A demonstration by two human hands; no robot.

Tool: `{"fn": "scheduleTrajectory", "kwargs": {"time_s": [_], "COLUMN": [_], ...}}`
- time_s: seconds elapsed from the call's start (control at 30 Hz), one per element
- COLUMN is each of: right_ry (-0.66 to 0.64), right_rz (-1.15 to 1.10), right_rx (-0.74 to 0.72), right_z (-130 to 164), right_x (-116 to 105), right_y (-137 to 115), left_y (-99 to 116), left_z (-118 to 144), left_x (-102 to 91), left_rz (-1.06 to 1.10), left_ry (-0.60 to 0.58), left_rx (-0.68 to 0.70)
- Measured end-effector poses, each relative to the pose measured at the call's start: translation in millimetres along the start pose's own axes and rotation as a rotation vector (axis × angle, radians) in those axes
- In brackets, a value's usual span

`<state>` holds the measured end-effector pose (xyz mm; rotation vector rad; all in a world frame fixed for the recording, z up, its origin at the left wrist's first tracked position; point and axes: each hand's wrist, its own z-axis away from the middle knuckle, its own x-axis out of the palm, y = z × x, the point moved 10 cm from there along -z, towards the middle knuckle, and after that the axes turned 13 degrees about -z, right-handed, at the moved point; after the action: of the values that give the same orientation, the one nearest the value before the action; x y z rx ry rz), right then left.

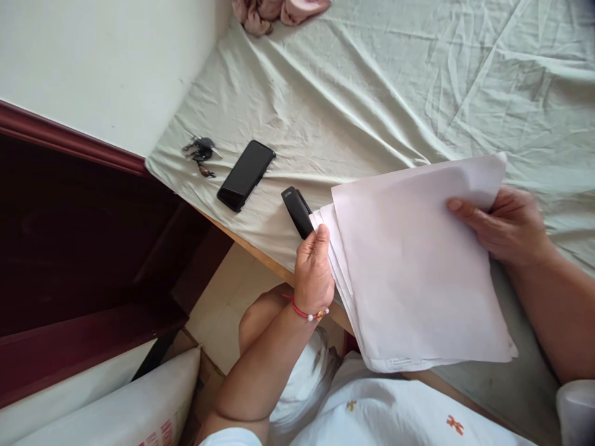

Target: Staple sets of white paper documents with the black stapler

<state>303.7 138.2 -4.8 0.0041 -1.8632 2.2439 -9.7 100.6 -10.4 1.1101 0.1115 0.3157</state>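
Pale green sheet (372,93) covers the bed, wrinkled. Left hand (313,269) grips a black stapler (297,210), fingers wrapped about its rear, nose at the stack of white papers (418,272), whose corner sits by the stapler's mouth. Right hand (506,226), at three o'clock, pinches the stack's far edge, steadying it. Smartphone (245,174) and keys (201,152) lie at ten o'clock. Print on the bottom sheet is unreadable.

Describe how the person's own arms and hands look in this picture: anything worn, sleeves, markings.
Both forearms are bare. The left hand has a thin red cord bracelet with small white beads at the wrist. A white sleeve edge shows near the left elbow. The right hand shows no ring, watch or bracelet; a pale sleeve begins at the frame's lower right.
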Motion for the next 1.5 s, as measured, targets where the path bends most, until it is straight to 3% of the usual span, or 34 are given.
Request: {"fn": "scheduleTrajectory", "kwargs": {"time_s": [0.1,0.3,0.47,0.6,0.77,1.2,1.5], "right_ry": [-0.002,0.0,-0.004,0.033,0.088,0.052,0.029], "right_rz": [-0.01,-0.004,0.0,0.008,-0.001,-0.066,-0.118], "right_rx": [0.006,0.012,0.022,-0.05,-0.125,-0.137,-0.14], "right_z": [0.1,-0.3,-0.2,0.4,1.1,-1.8,-1.3], "right_x": [0.6,-3.3,-4.7,-0.9,-1.5,-4.1,-0.9], "right_y": [0.9,2.7,6.3,-4.6,-13.5,-5.8,-7.5], "left_y": [2.6,-11.4,-14.1,-11.8,-12.9,-15.9,-15.2], "left_z": [0.7,-2.8,-3.1,-2.7,-3.7,-1.8,0.2], "left_x": [7.2,-9.8,-9.9,-8.4,-7.2,-7.8,-1.7], "left_rz": [-0.018,0.063,0.081,0.086,0.072,0.088,0.067], "left_ry": [-0.058,0.084,0.096,0.111,0.102,0.143,0.101], "left_rx": [0.022,-0.038,-0.052,-0.037,-0.036,-0.038,-0.03]}}
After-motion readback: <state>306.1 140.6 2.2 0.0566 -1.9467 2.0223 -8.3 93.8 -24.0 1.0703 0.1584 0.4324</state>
